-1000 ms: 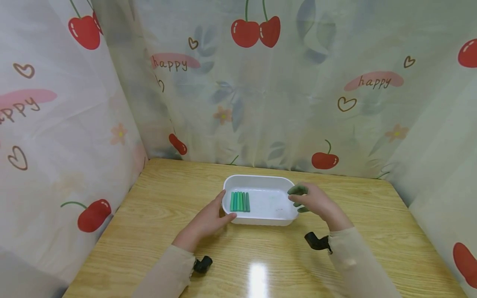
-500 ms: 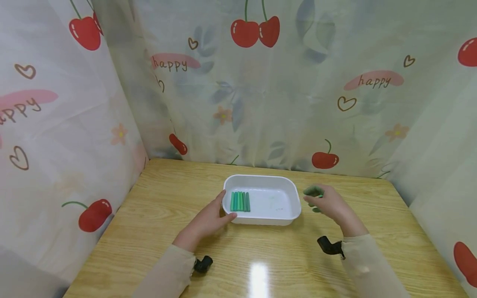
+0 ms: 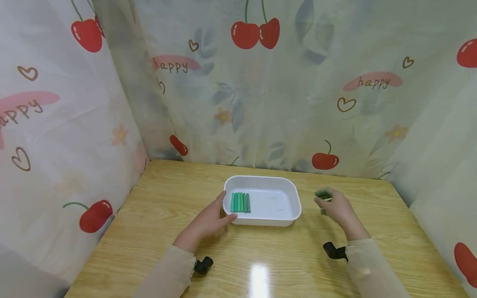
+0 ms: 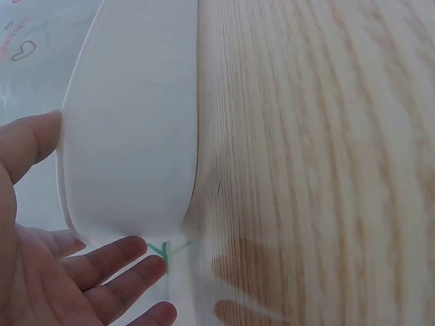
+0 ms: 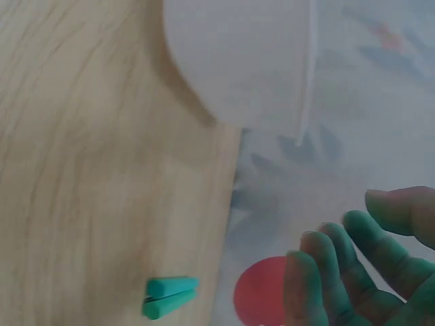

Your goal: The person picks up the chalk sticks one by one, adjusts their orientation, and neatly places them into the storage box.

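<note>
A white plastic tub (image 3: 262, 222) stands on the wooden table. Several green and teal sticks (image 3: 240, 203), like chalk or pastels, lie side by side in its left end. My left hand (image 3: 208, 221) holds the tub at its near left corner, thumb on the near rim and fingers along the end wall. In the left wrist view the thumb (image 4: 41, 139) touches the tub's rim. To the right of the tub, my right hand (image 3: 337, 207) hovers with loosely bent, green-stained fingers (image 5: 367, 272) and nothing between them. Two green sticks (image 5: 166, 297) lie on the table in the right wrist view.
The light wooden table (image 3: 283, 265) meets a printed curtain (image 3: 261, 103) at the back, with more curtain at both sides. Green specks (image 3: 277, 210) mark the right part of the tub's floor. A black wrist camera (image 3: 334, 251) sits below each hand.
My right hand has moved from the tub's right end further right, away from the tub. The left hand and the sticks in the tub have stayed put.
</note>
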Available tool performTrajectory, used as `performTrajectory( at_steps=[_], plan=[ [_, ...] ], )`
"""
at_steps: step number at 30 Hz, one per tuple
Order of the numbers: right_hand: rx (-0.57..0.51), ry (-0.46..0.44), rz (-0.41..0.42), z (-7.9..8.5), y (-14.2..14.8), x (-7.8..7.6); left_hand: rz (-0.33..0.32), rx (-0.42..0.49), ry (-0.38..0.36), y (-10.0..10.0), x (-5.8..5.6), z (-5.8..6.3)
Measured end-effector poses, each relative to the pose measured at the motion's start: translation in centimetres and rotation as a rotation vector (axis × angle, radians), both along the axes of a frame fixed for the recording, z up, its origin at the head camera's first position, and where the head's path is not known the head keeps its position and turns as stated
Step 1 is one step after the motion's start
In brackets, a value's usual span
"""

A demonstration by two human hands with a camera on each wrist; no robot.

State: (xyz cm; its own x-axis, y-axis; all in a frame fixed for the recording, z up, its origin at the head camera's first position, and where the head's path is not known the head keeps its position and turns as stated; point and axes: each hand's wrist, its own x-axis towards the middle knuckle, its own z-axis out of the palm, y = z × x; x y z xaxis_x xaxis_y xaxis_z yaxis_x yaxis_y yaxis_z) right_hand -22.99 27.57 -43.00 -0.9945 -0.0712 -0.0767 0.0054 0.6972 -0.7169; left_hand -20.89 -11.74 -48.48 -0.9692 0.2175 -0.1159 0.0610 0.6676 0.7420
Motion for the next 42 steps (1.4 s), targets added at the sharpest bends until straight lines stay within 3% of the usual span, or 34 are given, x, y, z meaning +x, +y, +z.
performTrajectory(
  at_steps=[16, 21, 42],
  plan=[
    [0.099, 0.020, -0.073, -3.2, 2.8, -2.1, -0.001, -0.009, -0.003, 0.1, 0.2, 0.4],
    [0.048, -0.032, -0.089, -4.1, 3.6, -3.0, -0.003, -0.013, -0.003, 0.0, 0.3, 0.5],
    [-0.073, -0.204, -0.141, -4.9, 5.3, -5.2, 0.001, -0.015, -0.011, 0.0, 0.3, 0.3]
  ],
)
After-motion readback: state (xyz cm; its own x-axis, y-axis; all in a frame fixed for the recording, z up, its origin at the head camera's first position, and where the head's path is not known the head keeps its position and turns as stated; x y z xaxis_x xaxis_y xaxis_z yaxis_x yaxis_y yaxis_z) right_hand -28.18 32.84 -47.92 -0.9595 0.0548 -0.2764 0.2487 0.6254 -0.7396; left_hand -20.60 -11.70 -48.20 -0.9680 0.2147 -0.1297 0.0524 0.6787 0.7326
